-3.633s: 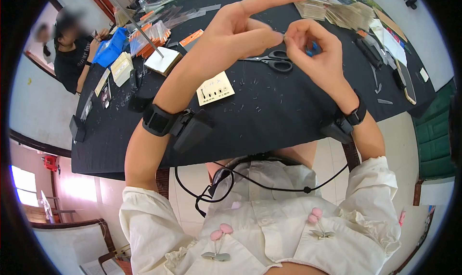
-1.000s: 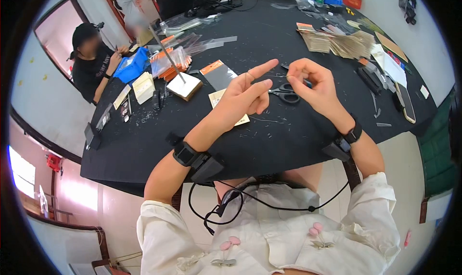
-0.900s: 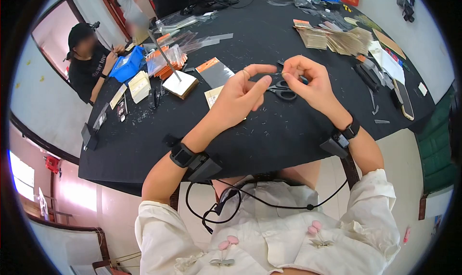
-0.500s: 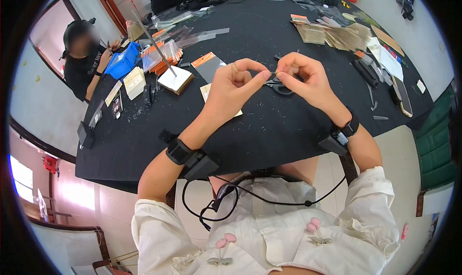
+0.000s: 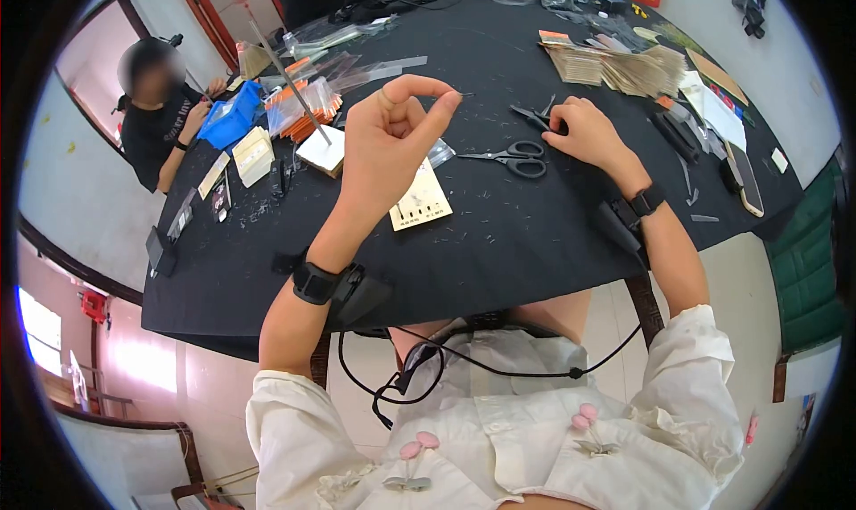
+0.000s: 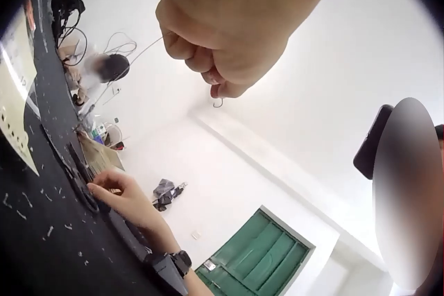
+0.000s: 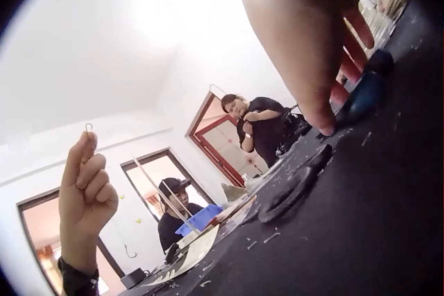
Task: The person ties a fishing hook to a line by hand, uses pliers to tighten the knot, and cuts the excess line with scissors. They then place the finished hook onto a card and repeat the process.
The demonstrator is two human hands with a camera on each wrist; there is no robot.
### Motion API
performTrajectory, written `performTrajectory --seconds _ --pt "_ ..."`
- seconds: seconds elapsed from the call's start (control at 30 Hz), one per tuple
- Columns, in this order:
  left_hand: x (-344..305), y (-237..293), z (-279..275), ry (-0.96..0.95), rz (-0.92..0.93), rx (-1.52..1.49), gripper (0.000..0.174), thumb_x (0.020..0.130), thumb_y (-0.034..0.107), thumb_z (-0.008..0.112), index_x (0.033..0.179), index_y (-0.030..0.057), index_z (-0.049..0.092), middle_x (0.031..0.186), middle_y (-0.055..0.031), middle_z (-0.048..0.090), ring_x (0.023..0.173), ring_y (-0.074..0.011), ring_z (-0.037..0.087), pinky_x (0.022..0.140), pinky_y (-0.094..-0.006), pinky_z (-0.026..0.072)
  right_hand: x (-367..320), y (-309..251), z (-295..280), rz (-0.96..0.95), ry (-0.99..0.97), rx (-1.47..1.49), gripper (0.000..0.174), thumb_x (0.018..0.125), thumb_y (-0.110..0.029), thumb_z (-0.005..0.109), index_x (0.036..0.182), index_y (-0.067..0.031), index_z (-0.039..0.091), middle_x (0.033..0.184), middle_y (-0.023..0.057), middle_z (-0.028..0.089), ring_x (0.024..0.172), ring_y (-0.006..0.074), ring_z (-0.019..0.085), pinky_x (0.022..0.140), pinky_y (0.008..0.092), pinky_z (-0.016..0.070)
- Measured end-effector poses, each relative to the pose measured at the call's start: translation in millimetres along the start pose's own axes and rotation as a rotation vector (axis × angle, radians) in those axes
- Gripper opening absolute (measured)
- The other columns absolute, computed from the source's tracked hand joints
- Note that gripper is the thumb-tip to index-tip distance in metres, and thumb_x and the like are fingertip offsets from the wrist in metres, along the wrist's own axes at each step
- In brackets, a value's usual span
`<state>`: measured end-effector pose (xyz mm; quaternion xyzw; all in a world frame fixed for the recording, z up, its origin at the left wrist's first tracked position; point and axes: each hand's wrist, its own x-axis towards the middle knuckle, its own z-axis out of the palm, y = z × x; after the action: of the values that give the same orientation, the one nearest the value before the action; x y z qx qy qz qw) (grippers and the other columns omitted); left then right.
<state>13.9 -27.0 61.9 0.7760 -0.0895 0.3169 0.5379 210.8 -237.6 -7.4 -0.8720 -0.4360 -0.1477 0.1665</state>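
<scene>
My left hand (image 5: 388, 144) is raised above the table, pinching a small fish hook (image 6: 218, 104) between thumb and index finger. The bent hook (image 7: 89, 127) stands out past the fingertips, and a thin line circles the index finger. My right hand (image 5: 588, 140) is low over the table with loosely bent fingers, right at the blue-handled snips (image 7: 368, 95), whose two dark blades (image 5: 530, 115) spread toward the far left. Black scissors (image 5: 526, 160) lie between the hands. A printed cream card (image 5: 421, 202) with small hooks drawn on it lies below my left hand.
A metal rod stands on a white-topped block (image 5: 323, 149), left of my left hand. Beyond it are orange-topped plastic bags (image 5: 312, 104) and a blue tray (image 5: 230, 116). Stacked cards (image 5: 615, 69) and a phone (image 5: 749, 180) are at the right. Several other people are around the table.
The hands were together at the fingertips; now they are apart. My left hand has risen up and left with the hook. My right hand has lowered to the table with the snips.
</scene>
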Motion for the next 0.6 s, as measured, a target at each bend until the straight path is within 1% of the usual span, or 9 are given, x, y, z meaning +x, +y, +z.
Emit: performTrajectory --seconds 0.1,0.17,0.2,0.27,0.3,0.37,0.47,0.5,0.6 --pt "-0.1 -1.9 -1.8 0.016 0.037 0.114 0.009 0.086 0.012 0.064 0.091 0.0055 0.064 0.053 0.0116 0.038 0.048 0.0032 0.028 0.044 -0.0184 0.0167 5.2 1.8 3.6 0.078 0.038 -0.024 0.025 0.076 -0.028 0.068 0.077 -0.0046 0.061 0.085 0.0103 0.060 0.084 0.0265 0.057 0.070 0.0353 0.0464" --pt "2.5 -6.7 -4.2 0.014 0.040 0.104 0.009 0.086 0.013 0.063 0.092 0.0062 0.064 0.054 0.0112 0.040 0.048 0.0031 0.029 0.044 -0.0186 0.0169 15.3 6.7 -2.3 0.411 -0.020 0.700 0.026 0.083 -0.029 0.063 0.080 -0.0032 0.060 0.090 0.0095 0.061 0.089 0.0242 0.058 0.069 0.0333 0.0474" --pt "4.3 -8.6 -5.3 0.020 0.042 0.101 0.009 0.086 0.013 0.063 0.092 0.0062 0.064 0.054 0.0112 0.040 0.048 0.0031 0.029 0.044 -0.0186 0.0169 13.4 -1.4 -10.3 0.407 -0.022 0.694 0.026 0.083 -0.029 0.063 0.080 -0.0032 0.060 0.090 0.0095 0.061 0.089 0.0242 0.058 0.069 0.0333 0.0474" --pt "6.0 -12.3 -7.0 0.028 0.057 0.164 0.013 0.087 0.015 0.063 0.089 0.0018 0.063 0.048 0.0082 0.038 0.045 0.0022 0.029 0.043 -0.0190 0.0192 2.8 -31.4 -28.2 0.580 -0.066 1.767 0.024 0.087 -0.027 0.058 0.084 -0.0030 0.059 0.095 0.0094 0.061 0.093 0.0213 0.059 0.070 0.0302 0.0477" --pt "6.8 -13.7 -7.7 0.034 0.054 0.163 0.013 0.087 0.015 0.063 0.089 0.0018 0.063 0.048 0.0082 0.038 0.045 0.0022 0.029 0.043 -0.0190 0.0192 0.6 -40.7 -31.9 0.580 -0.073 1.764 0.024 0.087 -0.027 0.058 0.084 -0.0030 0.059 0.095 0.0094 0.061 0.093 0.0213 0.059 0.070 0.0302 0.0477" --pt "8.5 -16.1 -9.2 0.022 0.014 0.162 0.014 0.087 0.016 0.062 0.089 0.0019 0.063 0.047 0.0082 0.037 0.045 0.0018 0.028 0.043 -0.0198 0.0188 -3.4 -54.6 -33.9 0.488 -0.361 2.019 0.020 0.087 -0.023 0.058 0.088 -0.0036 0.058 0.097 0.0097 0.061 0.096 0.0204 0.060 0.073 0.0305 0.0477" --pt "9.6 -20.1 -12.4 -0.019 0.008 0.208 0.015 0.086 0.017 0.063 0.089 0.0023 0.063 0.047 0.0076 0.038 0.044 0.0011 0.028 0.043 -0.0202 0.0195 -7.6 -63.2 -30.0 0.224 -0.244 1.641 0.018 0.086 -0.020 0.059 0.084 -0.0025 0.059 0.100 0.0100 0.059 0.091 0.0194 0.059 0.073 0.0274 0.0452" --pt "9.5 -21.3 -13.2 -0.020 0.005 0.209 0.015 0.086 0.017 0.063 0.089 0.0023 0.063 0.047 0.0076 0.038 0.044 0.0011 0.028 0.043 -0.0202 0.0195 -9.3 -63.6 -29.4 0.226 -0.246 1.643 0.018 0.086 -0.020 0.059 0.084 -0.0025 0.059 0.100 0.0100 0.059 0.091 0.0194 0.059 0.073 0.0274 0.0452" --pt "10.3 -24.5 -14.5 -0.037 0.043 0.274 0.015 0.086 0.017 0.064 0.090 0.0026 0.064 0.047 0.0065 0.039 0.043 -0.0001 0.030 0.043 -0.0207 0.0209 -13.0 -63.8 -29.7 -0.303 0.181 0.663 0.016 0.074 -0.015 0.067 0.071 -0.0029 0.057 0.090 0.0073 0.053 0.080 0.0181 0.051 0.070 0.0289 0.0397"
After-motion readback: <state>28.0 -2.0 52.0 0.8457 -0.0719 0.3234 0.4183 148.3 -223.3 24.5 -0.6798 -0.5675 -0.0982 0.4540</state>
